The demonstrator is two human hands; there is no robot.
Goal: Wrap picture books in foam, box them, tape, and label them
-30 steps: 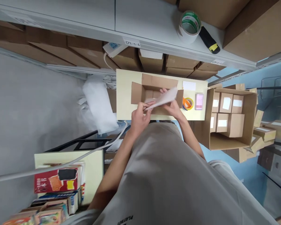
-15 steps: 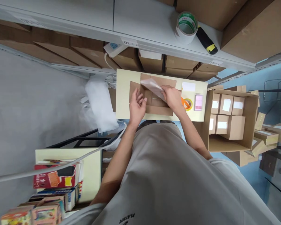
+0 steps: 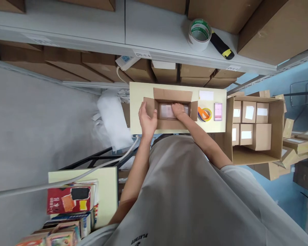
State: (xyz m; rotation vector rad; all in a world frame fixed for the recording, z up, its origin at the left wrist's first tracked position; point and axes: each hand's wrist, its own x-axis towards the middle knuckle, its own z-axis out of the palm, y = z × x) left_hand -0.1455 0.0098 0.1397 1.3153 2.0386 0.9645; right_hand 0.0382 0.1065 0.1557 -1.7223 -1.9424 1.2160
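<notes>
Near the body, low on the left: books (image 3: 66,200) sit in a stack, well apart from both hands.
Left hand: the left hand (image 3: 146,119) is spread loose against the left flap of the box (image 3: 173,95). It touches the flap but is not clenched.
Right hand: the right hand (image 3: 179,110) is down inside the box, lying on the clear packet (image 3: 165,111). I cannot tell if the fingers pinch it or only press on it.
Clear packet: it lies flat on the floor of the box, in the middle.
Doing it well: I think soft, flat fingers are best, so the packet sits flat and does not crumple. The left hand can stop the box from sliding on the worktop (image 3: 138,92).
Watch out: the flaps stand open, and an arm could knock one in.
Right of the box: an orange tape ring (image 3: 204,113) is just beside the flap, then a phone (image 3: 218,111).
Further right: a big carton (image 3: 254,157) holds small boxes.
Far shelf: a tape roll (image 3: 199,32) and a knife (image 3: 222,46) lie on the shelf (image 3: 156,30).
</notes>
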